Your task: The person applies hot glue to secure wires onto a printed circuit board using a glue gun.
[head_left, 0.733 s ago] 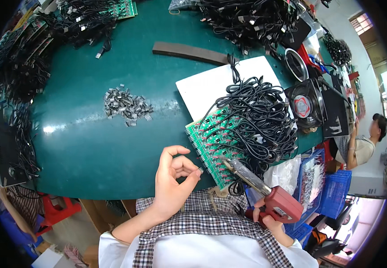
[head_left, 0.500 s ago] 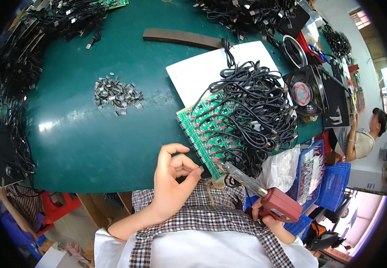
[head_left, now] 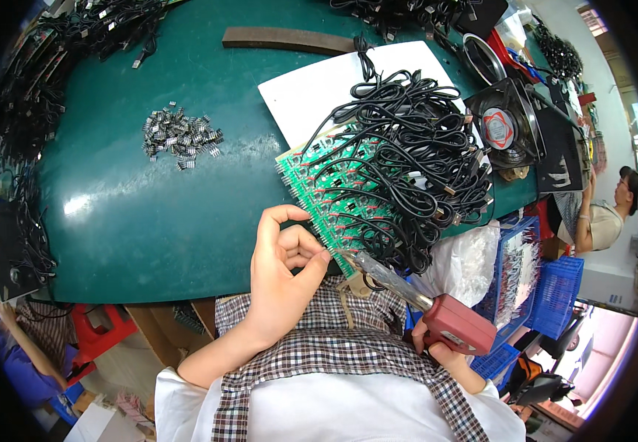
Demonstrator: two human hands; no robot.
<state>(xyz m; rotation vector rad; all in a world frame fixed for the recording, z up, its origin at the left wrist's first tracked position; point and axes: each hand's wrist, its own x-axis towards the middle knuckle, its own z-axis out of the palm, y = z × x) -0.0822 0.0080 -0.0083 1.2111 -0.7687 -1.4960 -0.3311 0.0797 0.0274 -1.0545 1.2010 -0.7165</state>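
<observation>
My left hand (head_left: pixel 283 274) is closed in a pinch at the near left edge of a green circuit board panel (head_left: pixel 298 179). Between thumb and forefinger is a small metal connector, mostly hidden by the fingertips. My right hand (head_left: pixel 440 346) grips a red soldering gun (head_left: pixel 460 324); its metal barrel points up and left, and the tip reaches the panel's edge close beside my left fingertips. Black cables (head_left: pixel 422 162) run from the panel and lie bundled over it. Out to the left on the table lies a pile of small metal connectors (head_left: pixel 180 136).
Under the panel is a white sheet (head_left: pixel 297 107) on the green table (head_left: pixel 134 236). A dark bar (head_left: pixel 286 40) lies at the back. At right stand a fan (head_left: pixel 499 129), a clear plastic bag (head_left: pixel 466 258) and blue baskets (head_left: pixel 555 291). A co-worker (head_left: pixel 602 221) is far right.
My left hand has moved slightly up to the panel's edge with the connector. The soldering gun's tip has come nearer to those fingertips. The whole view has shifted a little.
</observation>
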